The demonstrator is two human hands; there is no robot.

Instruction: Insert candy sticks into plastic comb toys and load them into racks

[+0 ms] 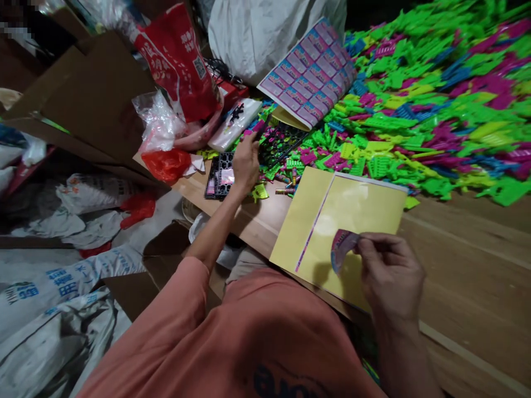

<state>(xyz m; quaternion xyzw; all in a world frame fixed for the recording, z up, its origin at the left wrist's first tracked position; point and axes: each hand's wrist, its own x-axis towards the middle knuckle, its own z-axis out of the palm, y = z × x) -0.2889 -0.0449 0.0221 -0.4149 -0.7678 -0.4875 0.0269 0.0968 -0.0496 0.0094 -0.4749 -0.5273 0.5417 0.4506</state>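
Observation:
My right hand (pixel 392 271) pinches a curled sticker (pixel 343 249) with purple and blue print by one corner. It is held just above a yellow backing sheet (pixel 365 204), which lies on the table and has a thin strip of print left across it. My left hand (pixel 246 163) reaches over a heap of black plastic pieces (pixel 282 141), its fingers closed on a dark, narrow plastic piece (pixel 264 126); the fingertips are partly hidden and blurred. Beside that wrist lies a black lattice-like plastic part (pixel 222 171) with a pinkish label on it.
A large pile of green, pink, blue and yellow plastic toy parts (pixel 415 110) covers the table's far side. A printed sticker sheet (pixel 309 74) leans there. A red bag (pixel 178 66) stands in a pink basin (pixel 207 132). Cardboard boxes (pixel 91 94) and white sacks (pixel 74 282) are at left.

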